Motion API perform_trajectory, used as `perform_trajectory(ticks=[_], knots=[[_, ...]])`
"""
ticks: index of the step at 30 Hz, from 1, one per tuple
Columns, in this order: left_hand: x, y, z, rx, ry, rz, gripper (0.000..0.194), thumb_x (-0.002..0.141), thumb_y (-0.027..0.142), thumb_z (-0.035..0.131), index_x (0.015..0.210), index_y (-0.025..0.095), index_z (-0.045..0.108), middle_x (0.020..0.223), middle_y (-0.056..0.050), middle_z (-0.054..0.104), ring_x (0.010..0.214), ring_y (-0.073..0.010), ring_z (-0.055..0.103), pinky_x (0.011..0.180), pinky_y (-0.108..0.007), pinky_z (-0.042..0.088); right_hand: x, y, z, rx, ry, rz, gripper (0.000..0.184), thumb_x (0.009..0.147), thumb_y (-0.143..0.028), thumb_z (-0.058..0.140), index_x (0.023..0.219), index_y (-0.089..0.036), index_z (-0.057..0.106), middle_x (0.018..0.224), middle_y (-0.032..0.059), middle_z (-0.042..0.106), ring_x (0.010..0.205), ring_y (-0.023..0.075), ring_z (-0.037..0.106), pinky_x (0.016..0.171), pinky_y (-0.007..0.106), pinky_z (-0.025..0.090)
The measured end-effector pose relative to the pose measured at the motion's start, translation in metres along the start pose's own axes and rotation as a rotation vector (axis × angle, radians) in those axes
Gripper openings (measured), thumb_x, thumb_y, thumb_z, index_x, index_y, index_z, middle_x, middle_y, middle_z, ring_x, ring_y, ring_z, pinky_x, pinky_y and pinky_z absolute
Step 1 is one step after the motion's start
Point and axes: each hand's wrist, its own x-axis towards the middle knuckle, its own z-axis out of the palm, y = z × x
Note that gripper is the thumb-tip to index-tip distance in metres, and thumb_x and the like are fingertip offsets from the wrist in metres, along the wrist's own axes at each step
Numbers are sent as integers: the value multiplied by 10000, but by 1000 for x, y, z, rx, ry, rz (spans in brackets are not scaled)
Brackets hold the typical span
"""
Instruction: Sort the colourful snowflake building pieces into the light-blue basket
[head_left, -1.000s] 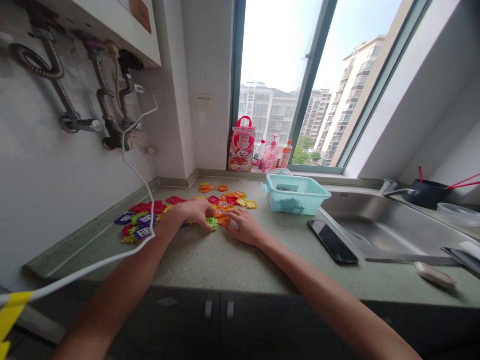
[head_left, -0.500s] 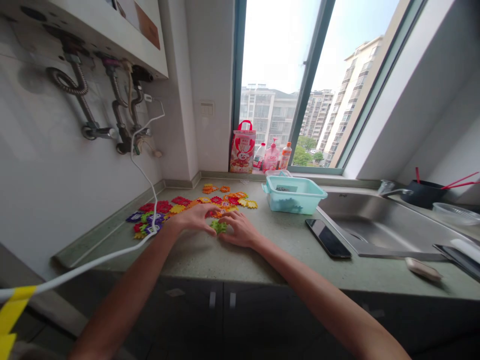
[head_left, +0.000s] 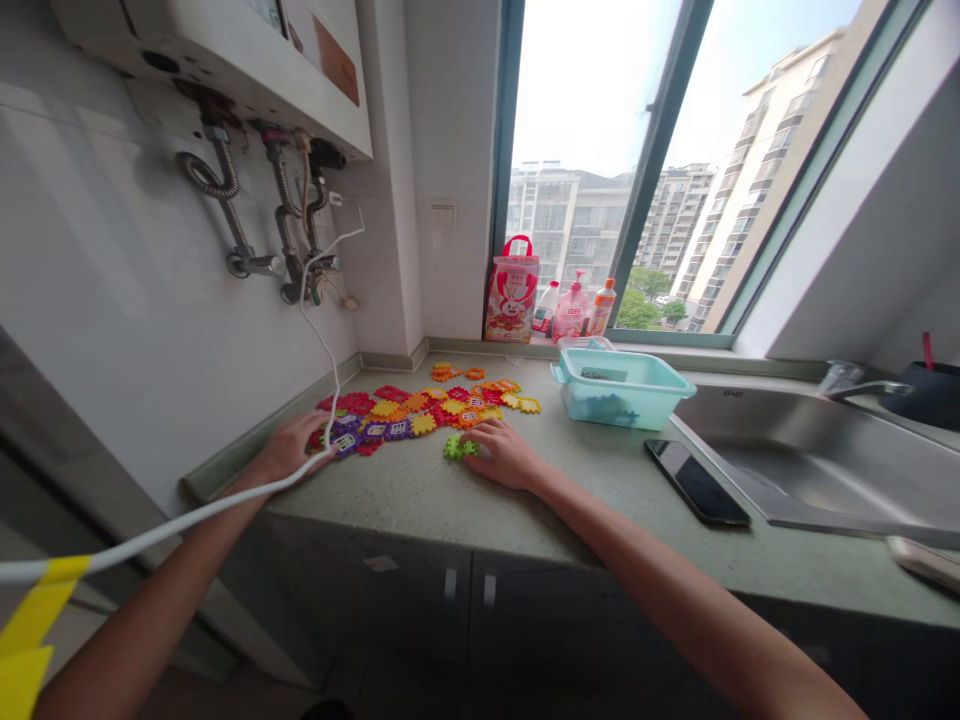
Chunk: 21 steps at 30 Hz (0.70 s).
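The right hand, palm down, points forward and left, fingers curled at the green toothed pieces on the counter; whether they grip, I cannot tell. The left hand, its hold likewise unclear, is at the near-left end of the colourful pile, whose long axis runs to far right.

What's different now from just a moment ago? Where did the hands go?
The left hand has moved left, away from the green gear-edged pieces, to the left end of the pile by the purple gear-edged pieces; whether it grips one is hard to tell. The right hand stayed at the green ones. The teal tub and phone stayed put on the counter.
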Motion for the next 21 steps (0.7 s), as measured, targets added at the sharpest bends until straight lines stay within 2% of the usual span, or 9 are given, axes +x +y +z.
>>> perform_trajectory(ticks=[4, 7, 11, 15, 17, 21], knots=[[28, 17, 13, -1, -111, -8, 655, 894, 702, 499, 1306, 234, 702, 1380, -97, 695, 1281, -321, 635, 1159, -406, 446, 0, 0, 0, 7, -2, 8, 254, 958, -308, 708, 1208, -259, 709, 1207, 82, 730, 1136, 264, 625, 1016, 415, 481], [41, 22, 21, -21, -84, -16, 681, 903, 675, 496, 1379, 212, 647, 1368, -115, 685, 1293, -300, 621, 1160, -401, 444, -1, 3, 1, 15, -7, 16, 258, 967, -323, 700, 1216, -255, 703, 1206, 85, 725, 1134, 268, 626, 1015, 419, 484], [44, 9, 28, 18, -41, -48, 728, 857, 608, 547, 1458, 197, 553, 1488, -127, 600, 1369, -300, 565, 1186, -383, 417, -1, 5, 2, 26, -7, 8, 257, 974, -334, 698, 1220, -259, 699, 1198, 92, 724, 1138, 271, 630, 1015, 423, 486], [43, -1, 31, 89, -105, -63, 701, 828, 469, 535, 1471, 188, 536, 1531, -144, 575, 1422, -317, 524, 1207, -430, 386, -1, 3, -1, 27, -10, -6, 249, 974, -327, 699, 1212, -259, 704, 1176, 89, 728, 1126, 260, 635, 1016, 408, 487], [43, 0, 30, 101, -109, -71, 696, 833, 472, 531, 1464, 178, 548, 1484, -156, 612, 1383, -341, 558, 1181, -462, 412, 0, 1, -3, 18, -22, -21, 251, 970, -332, 702, 1209, -259, 707, 1169, 87, 731, 1129, 258, 636, 1019, 403, 486], [43, 7, 26, 87, -81, -90, 692, 812, 581, 591, 1393, 208, 624, 1390, -142, 664, 1328, -357, 592, 1136, -449, 457, 3, -2, -6, 27, -55, -84, 264, 971, -330, 696, 1227, -265, 695, 1204, 77, 737, 1207, 262, 624, 1066, 410, 468]])
